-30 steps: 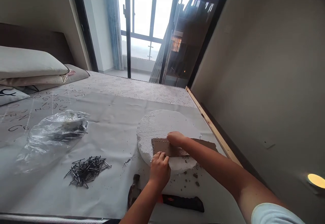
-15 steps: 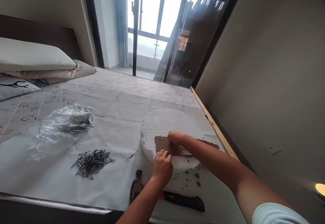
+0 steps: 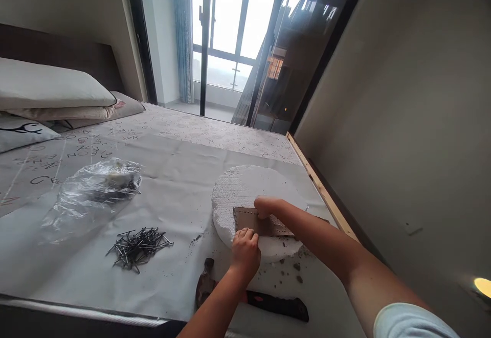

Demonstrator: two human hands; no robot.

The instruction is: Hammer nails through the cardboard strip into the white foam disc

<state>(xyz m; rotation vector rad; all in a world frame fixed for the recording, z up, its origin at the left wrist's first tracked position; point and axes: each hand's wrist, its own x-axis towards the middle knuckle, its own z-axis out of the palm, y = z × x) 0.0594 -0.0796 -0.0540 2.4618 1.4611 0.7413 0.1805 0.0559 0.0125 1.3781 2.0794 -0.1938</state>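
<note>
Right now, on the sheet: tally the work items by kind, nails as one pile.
Foam disc: 1
Brown board, under both hands, left hand and right hand: 1
Hammer: 1
Nail pile: 1
Plastic bag: 1
Total: 5

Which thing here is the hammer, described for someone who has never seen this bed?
Start at the round white foam disc on the sheeted bed. Just nearer the camera than the disc, under the left forearm, lies the hammer: dark head, black handle with an orange band, unlike the loose nails further left.
</note>
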